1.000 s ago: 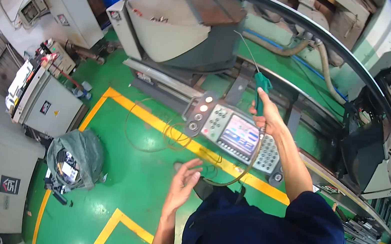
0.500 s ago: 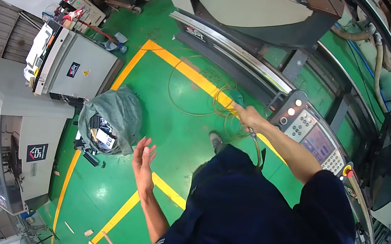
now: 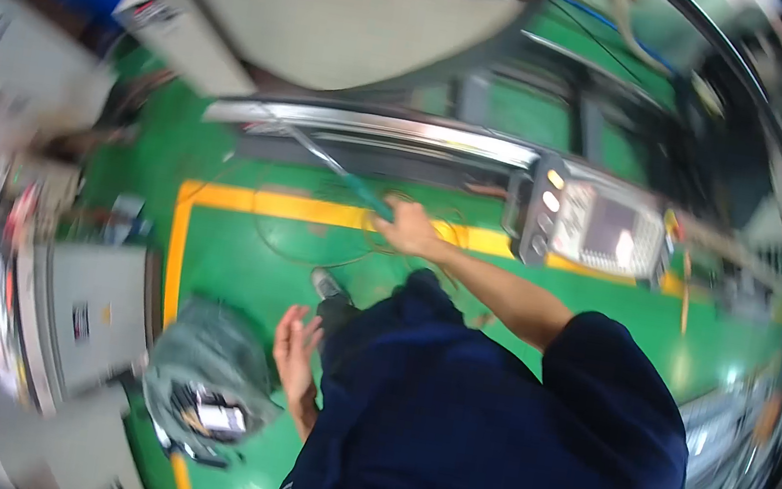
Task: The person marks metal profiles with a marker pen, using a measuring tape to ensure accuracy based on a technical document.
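Workshop, green floor (image 3: 238, 252), heavy blur. Right hand (image 3: 408, 230) clenched round air gun (image 3: 366, 196), nozzle far-left. Left hand (image 3: 294, 350) spread, empty. Probably best: firm grip, nozzle away from body.

The blurred head view shows the right hand (image 3: 405, 230) clenched around a green-handled tool (image 3: 361, 194), its thin metal tip slanting up to the far left. The left hand (image 3: 296, 352) hangs empty with fingers (image 3: 290, 323) spread, above the green floor (image 3: 239, 247). A control panel (image 3: 605, 231) stands to the right.
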Available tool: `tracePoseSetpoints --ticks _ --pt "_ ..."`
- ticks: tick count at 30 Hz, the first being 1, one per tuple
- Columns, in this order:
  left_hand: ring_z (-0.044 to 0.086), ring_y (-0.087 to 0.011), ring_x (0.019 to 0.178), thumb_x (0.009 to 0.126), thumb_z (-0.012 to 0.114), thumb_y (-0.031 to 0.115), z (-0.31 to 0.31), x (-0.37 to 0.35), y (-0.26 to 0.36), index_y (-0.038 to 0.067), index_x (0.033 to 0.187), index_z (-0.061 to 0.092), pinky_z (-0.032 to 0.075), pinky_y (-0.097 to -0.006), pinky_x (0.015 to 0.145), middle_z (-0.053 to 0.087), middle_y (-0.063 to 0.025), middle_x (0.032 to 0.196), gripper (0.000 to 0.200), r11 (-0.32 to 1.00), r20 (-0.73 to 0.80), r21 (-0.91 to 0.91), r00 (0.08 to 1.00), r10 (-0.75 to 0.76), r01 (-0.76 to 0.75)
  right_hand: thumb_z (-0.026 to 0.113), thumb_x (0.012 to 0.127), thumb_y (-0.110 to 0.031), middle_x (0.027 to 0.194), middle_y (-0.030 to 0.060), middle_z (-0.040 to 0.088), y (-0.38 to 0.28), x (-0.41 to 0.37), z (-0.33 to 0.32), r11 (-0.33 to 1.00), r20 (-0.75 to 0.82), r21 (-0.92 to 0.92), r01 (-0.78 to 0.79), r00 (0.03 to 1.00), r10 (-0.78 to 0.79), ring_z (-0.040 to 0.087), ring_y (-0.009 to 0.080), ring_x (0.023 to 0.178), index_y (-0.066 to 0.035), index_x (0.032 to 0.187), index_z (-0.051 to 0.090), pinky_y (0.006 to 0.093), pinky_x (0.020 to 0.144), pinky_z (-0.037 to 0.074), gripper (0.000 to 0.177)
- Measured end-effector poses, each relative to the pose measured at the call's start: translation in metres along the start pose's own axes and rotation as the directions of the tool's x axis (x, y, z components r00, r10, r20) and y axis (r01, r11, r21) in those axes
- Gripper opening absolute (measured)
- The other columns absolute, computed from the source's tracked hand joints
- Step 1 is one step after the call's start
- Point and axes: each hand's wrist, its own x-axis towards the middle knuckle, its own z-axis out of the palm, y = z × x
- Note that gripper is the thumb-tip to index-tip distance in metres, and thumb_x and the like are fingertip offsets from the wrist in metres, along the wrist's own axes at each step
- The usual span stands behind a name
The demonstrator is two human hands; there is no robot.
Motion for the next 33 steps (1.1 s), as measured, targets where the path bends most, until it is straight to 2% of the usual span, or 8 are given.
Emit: tracePoseSetpoints --ticks 3,7,9,15,18,22,27,33 --pt "0.058 -0.0288 0.118 0.102 0.053 0.032 -0.036 0.043 0.057 0.004 0.138 0.049 0.046 -0.042 0.101 0.054 -0.0148 0.136 0.046 0.983 0.104 0.184 0.995 -0.004 -0.015 0.064 0.089 -0.03 0.108 0.027 0.064 0.018 -0.036 -0.002 0.994 -0.418 0.111 0.014 0.908 0.034 0.062 0.0429 0.101 0.004 0.114 0.06 0.0479 0.089 0.049 0.042" --pt "0.057 -0.029 0.119 0.102 0.053 0.034 -0.107 0.124 0.116 0.005 0.138 0.049 0.044 -0.0428 0.103 0.054 -0.0144 0.136 0.047 0.945 0.139 0.325 0.99 -0.021 -0.025 0.068 0.088 -0.019 0.104 0.0205 0.059 0.041 -0.068 -0.025 0.978 -0.88 0.118 -0.171 0.438 0.182 0.059 0.04 0.095 0.001 0.11 0.058 0.044 0.085 0.048 0.032" --pt "0.056 -0.0291 0.121 0.102 0.053 0.036 -0.126 0.164 0.151 0.006 0.138 0.049 0.043 -0.043 0.104 0.054 -0.0144 0.136 0.047 0.893 0.156 0.441 0.988 0.017 -0.085 0.069 0.088 -0.021 0.112 0.0168 0.055 0.079 -0.078 -0.037 0.902 -0.877 0.228 -0.367 0.325 0.354 0.059 0.0371 0.096 0.0 0.107 0.062 0.0439 0.085 0.048 0.029" --pt "0.055 -0.0287 0.121 0.102 0.053 0.037 -0.111 0.257 0.215 0.006 0.14 0.047 0.04 -0.0436 0.107 0.053 -0.0145 0.137 0.049 0.876 0.177 0.436 0.974 0.143 -0.208 0.079 0.077 -0.039 0.151 0.026 0.032 0.116 -0.09 -0.05 0.796 -0.933 -0.177 -0.579 0.355 0.051 0.037 0.0421 0.135 -0.026 0.143 0.05 0.0504 0.105 0.035 0.073" --pt "0.055 -0.0302 0.123 0.1 0.055 0.04 -0.077 0.267 0.217 0.007 0.141 0.045 0.042 -0.0443 0.104 0.053 -0.0131 0.14 0.054 0.898 0.154 0.374 0.97 0.187 -0.232 0.082 0.073 -0.036 0.148 0.0309 0.033 0.135 -0.084 -0.028 0.779 -0.977 -0.056 -0.625 0.196 0.087 0.036 0.0477 0.133 -0.019 0.149 0.041 0.0514 0.108 0.034 0.088" --pt "0.057 -0.0302 0.119 0.099 0.057 0.039 -0.03 0.264 0.185 0.007 0.139 0.047 0.044 -0.0438 0.101 0.055 -0.0131 0.136 0.052 0.94 0.137 0.307 0.984 0.111 -0.148 0.073 0.084 -0.04 0.156 0.0313 0.017 0.12 -0.091 0.008 0.763 -0.948 -0.045 -0.645 0.268 0.17 0.024 0.0491 0.141 -0.022 0.156 0.024 0.0573 0.111 0.026 0.089" --pt "0.061 -0.0243 0.111 0.098 0.06 0.034 0.013 0.276 0.153 0.006 0.135 0.05 0.048 -0.0389 0.094 0.058 -0.0112 0.13 0.048 0.946 0.2 0.322 0.979 -0.031 -0.036 0.068 0.089 -0.041 0.157 0.0306 0.011 0.083 -0.078 0.021 0.639 -0.913 0.155 -0.753 0.138 0.383 0.022 0.0486 0.142 -0.009 0.156 0.015 0.058 0.113 0.023 0.092" --pt "0.061 -0.0128 0.095 0.095 0.061 0.009 0.094 0.35 0.216 0.001 0.125 0.058 0.049 -0.0268 0.083 0.064 -0.0094 0.114 0.031 0.814 0.356 0.289 0.846 0.397 -0.503 0.061 0.095 -0.039 0.156 0.031 0.013 0.067 -0.074 0.001 0.686 -0.938 0.343 -0.642 -0.193 0.288 0.023 0.0474 0.141 0.003 0.151 0.02 0.0578 0.113 0.025 0.081"
